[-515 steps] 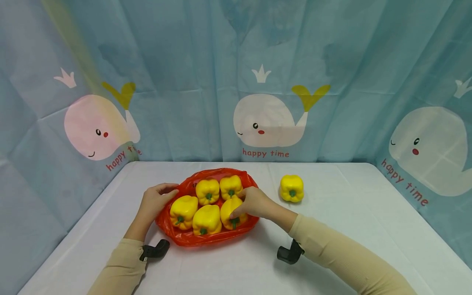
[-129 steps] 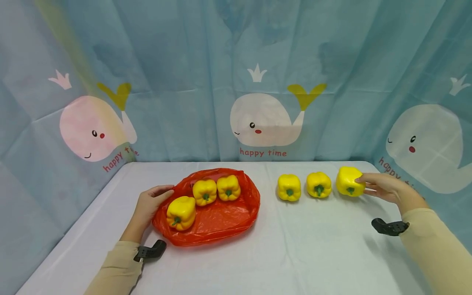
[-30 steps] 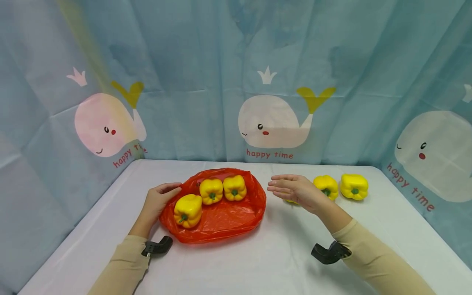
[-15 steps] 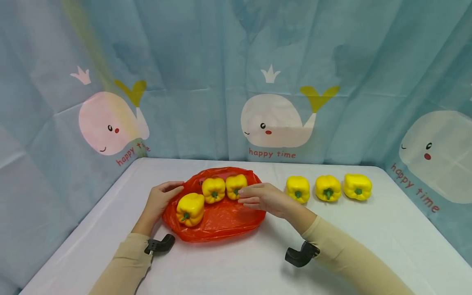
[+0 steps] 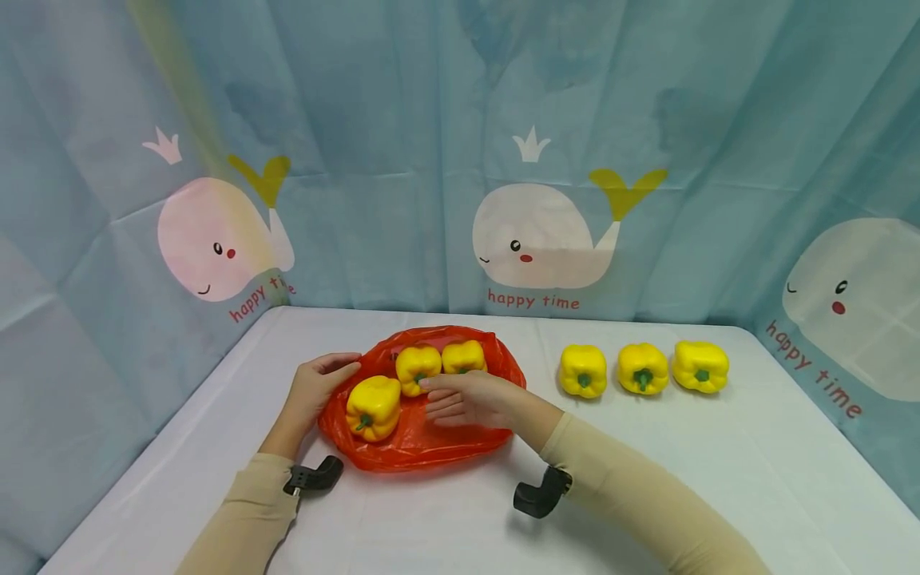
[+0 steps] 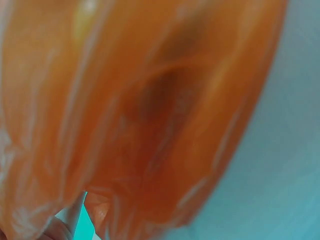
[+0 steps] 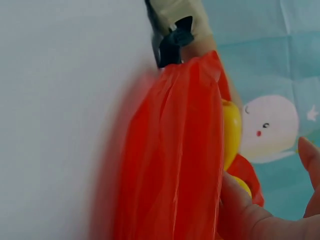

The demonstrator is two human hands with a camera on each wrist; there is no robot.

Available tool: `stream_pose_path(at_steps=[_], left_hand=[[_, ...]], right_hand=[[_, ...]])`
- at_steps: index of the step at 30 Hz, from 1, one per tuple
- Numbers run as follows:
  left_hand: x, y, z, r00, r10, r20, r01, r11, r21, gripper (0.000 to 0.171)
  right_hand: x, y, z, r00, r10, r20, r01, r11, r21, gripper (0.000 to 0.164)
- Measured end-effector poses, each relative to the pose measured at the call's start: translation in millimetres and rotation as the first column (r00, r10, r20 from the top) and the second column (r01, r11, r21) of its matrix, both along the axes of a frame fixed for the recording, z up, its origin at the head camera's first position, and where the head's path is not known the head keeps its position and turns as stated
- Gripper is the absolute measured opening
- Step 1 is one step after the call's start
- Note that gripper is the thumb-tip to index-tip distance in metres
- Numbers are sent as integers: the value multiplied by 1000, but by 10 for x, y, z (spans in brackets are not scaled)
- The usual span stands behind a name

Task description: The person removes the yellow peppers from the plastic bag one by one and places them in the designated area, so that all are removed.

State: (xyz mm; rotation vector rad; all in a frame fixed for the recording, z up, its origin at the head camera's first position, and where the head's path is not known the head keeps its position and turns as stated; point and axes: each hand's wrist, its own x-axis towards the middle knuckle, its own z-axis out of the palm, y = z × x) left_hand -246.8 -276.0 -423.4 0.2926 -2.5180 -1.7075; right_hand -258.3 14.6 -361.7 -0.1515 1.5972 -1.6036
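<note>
Pale blue whale curtains (image 5: 388, 104) on three sides, pretty cute ngl
So the cloth's all creases and soft folds, with a pinkish whale (image 5: 194, 231) on the left, a whiter middle whale (image 5: 542, 220) and a right whale (image 5: 877, 311) cut off by the head view's edge, red "happy time" lettering (image 5: 533, 300) under each, a yellowish streak (image 5: 168, 72) upper left, and a white tabletop (image 5: 776, 455) below

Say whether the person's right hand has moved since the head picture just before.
Yes: the right hand has shifted left, farther over the red bag, judged against the middle printed whale.
</note>
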Motion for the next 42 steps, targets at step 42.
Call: stream_pose_path(at_steps=[42], left_hand=[[-5,-19,-4,1000,-23,-10,23,999,-35,58]], right_hand=[[40,-687,-166,971,-202,129,185,973,135,65]])
